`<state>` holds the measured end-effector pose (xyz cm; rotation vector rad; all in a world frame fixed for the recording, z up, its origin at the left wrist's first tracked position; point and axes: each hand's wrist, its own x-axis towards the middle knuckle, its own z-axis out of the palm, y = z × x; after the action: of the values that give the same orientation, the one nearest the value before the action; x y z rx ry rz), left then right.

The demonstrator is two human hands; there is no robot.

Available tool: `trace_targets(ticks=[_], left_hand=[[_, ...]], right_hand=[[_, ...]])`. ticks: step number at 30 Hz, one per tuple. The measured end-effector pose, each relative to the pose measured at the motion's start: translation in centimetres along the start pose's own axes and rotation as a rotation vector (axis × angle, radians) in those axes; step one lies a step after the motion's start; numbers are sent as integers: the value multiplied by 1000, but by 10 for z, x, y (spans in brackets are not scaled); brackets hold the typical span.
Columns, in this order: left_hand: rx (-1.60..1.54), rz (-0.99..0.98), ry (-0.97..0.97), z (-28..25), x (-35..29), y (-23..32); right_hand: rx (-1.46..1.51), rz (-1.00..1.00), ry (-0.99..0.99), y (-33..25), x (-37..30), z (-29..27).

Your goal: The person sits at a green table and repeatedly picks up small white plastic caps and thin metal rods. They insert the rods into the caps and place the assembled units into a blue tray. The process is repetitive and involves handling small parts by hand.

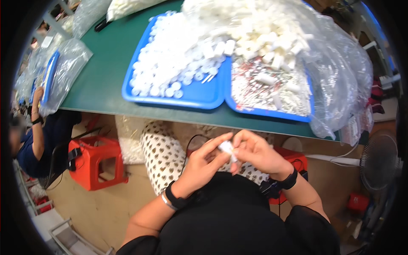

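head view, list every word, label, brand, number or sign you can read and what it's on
No text can be read.
White piece held in the fingers of the left hand and right hand: too small and blurred to show any lettering.
Clear packet by the table's right end: faint reddish marks, too blurred to tell if they are print.
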<state>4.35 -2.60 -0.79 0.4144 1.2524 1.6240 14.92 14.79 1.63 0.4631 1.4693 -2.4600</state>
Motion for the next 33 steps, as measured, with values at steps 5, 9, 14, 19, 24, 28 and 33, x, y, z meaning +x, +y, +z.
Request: trace_targets(ticks=[5,9,14,19,24,28,33], left_hand=[[-355,-103,19,-12,7,-2],[-561,-104,-10,-14,7,-4],[-607,-183,-34,-13,6,-3],[-592,-204,-39,-17,4,-8],[-596,-233,1,-16,6,-12],[-615,-228,17,-20,7,-20],[-642,-253,64,-18,7,-22]], right_hand=[[-811,-288,444,-64,-25,-27],[-1602,-409,1124,-119,-48,-140],[-1644,-20,1394,-163,-84,-311],[-1126,-248,1374,-186,-73,-334],[-1438,-269,1238,-223,-30,-370],[-1626,-257,1097,-246,21,-339],[-1734,-200,1002,-256,47,-313]])
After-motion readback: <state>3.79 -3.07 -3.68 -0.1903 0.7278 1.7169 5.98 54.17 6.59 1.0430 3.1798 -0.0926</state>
